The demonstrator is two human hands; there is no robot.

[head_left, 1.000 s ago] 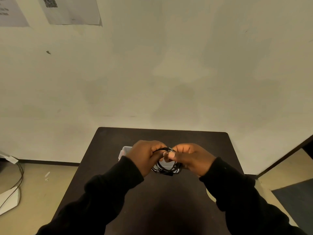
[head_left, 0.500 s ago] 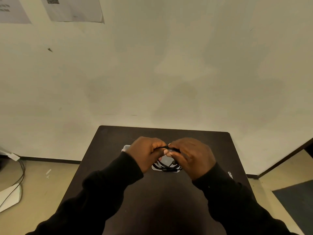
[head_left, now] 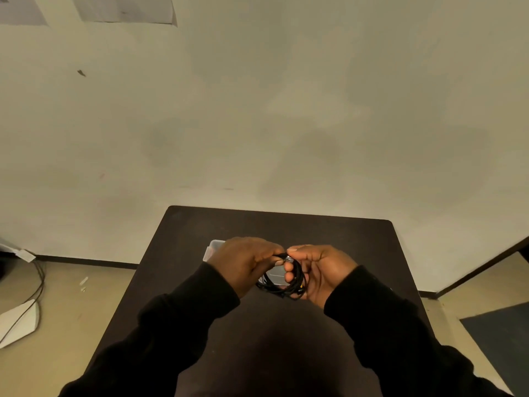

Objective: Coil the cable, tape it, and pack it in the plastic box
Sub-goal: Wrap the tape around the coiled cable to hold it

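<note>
A thin black cable hangs in a small coil between my two hands above the dark table. My left hand pinches the coil's top with curled fingers. My right hand is turned palm up, its fingers curled through the loops, with the thumb meeting the cable's end at the top. A clear plastic box lies on the table just behind and below the hands, mostly hidden by them. No tape is visible.
The table stands against a pale wall. Left of it, on the floor, lie a white object and dark cords. A dark mat lies on the floor at right.
My right hand has rolled from knuckles up to palm up, with its fingers now through the coil. The left hand keeps its pinch at the top. Both hands stay over the box.
</note>
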